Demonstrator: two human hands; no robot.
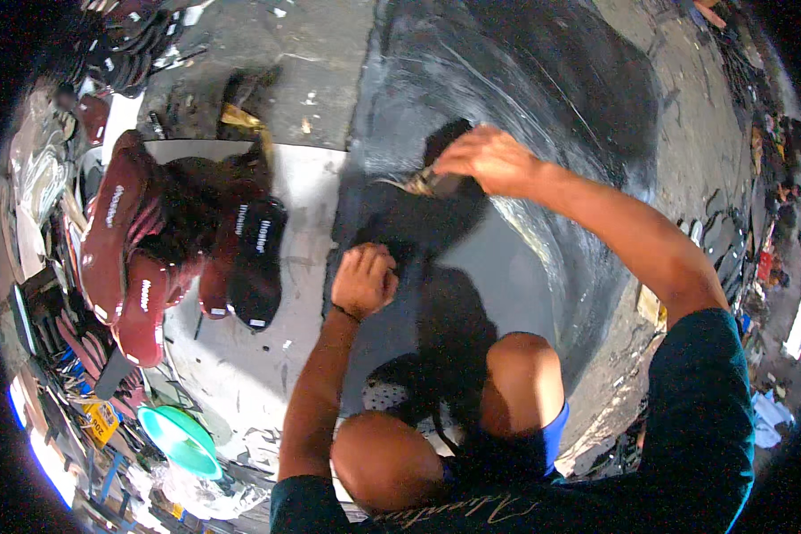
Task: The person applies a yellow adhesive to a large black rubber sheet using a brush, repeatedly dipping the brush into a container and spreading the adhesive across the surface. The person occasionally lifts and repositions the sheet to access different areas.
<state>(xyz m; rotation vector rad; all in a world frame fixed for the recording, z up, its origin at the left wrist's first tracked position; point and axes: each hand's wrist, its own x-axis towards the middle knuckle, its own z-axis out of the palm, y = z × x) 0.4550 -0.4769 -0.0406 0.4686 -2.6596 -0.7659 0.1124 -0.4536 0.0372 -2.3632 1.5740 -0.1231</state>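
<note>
Brush, pale-bristled by its look (421, 184), sits pinched in the right hand (488, 160) at the broad dark-grey sheet (518, 267); left hand (363, 283) curls near its edge, grip unclear: loose pressure could let dragging ruck it.

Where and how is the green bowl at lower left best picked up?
Probably by the right-hand rim of the green bowl, coming from the left hand's side: its open, rounded edge there faces the pale sheet, while a yellow piece lies off its left.
</note>
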